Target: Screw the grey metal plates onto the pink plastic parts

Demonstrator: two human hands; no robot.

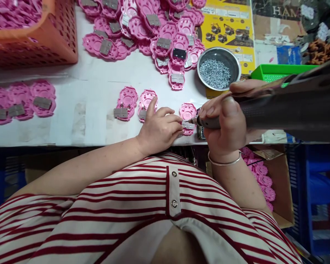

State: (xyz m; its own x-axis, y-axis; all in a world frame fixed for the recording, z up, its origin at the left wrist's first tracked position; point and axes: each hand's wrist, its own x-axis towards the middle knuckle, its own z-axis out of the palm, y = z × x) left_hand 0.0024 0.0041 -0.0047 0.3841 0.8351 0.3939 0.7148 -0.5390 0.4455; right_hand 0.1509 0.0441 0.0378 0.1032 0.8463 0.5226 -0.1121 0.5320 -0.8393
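My right hand [222,124] is wrapped round a dark electric screwdriver [277,110], its thumb along the top. The screwdriver points left, its bit over a pink plastic casing [187,109] that has a grey metal plate across its lower half. My left hand [161,128] lies palm down with its fingers apart, the fingertips at the left edge of that casing; whether they press on it I cannot tell. Just behind the left hand are two similar casings, one pink casing [127,101] in full view and another pink casing [147,98] partly covered by a finger.
A metal bowl [236,62] of small screws stands behind the screwdriver, near a green tray [280,68]. Many pink casings [165,33] are heaped at the back. An orange basket [63,33] stands at far left, with three casings in a row [22,95] before it.
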